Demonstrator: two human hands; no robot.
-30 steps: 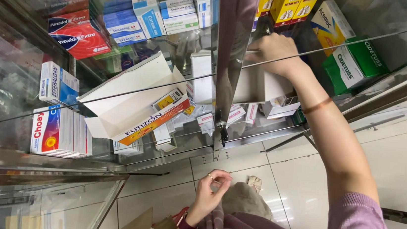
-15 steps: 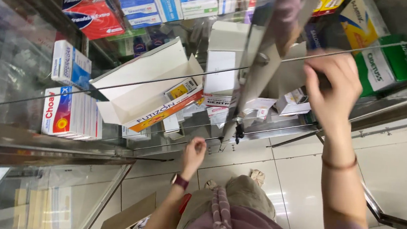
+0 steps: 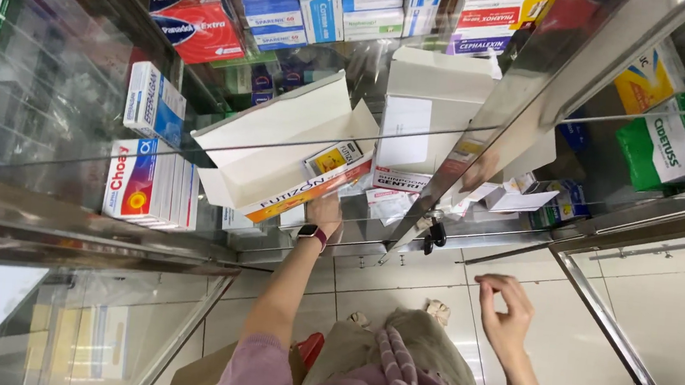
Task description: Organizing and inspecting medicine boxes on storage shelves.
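My left hand (image 3: pixel 325 213), with a watch on its wrist, reaches up into the glass cabinet. It touches the lower end of an open white carton with an orange side (image 3: pixel 279 157); its fingers are partly hidden by the shelf edge. My right hand (image 3: pixel 503 311) hangs lower, over the tiled floor, with its fingers apart and nothing in it. A tall white box (image 3: pixel 418 116) stands just right of the open carton. The metal-framed glass door (image 3: pixel 536 94) runs diagonally between my hands, and a small lock (image 3: pixel 434 235) hangs at its lower end.
Glass shelves hold red boxes (image 3: pixel 196 19), blue and white boxes (image 3: pixel 327 7), a white and red stack (image 3: pixel 147 182) and green boxes (image 3: pixel 683 137). Small white packs (image 3: pixel 518 197) lie loose on the lower shelf. A brown cardboard box (image 3: pixel 203 376) sits by my knees.
My right hand left the shelf and came down toward the floor. My left hand rose from my lap into the cabinet. The glass door now lies further right.
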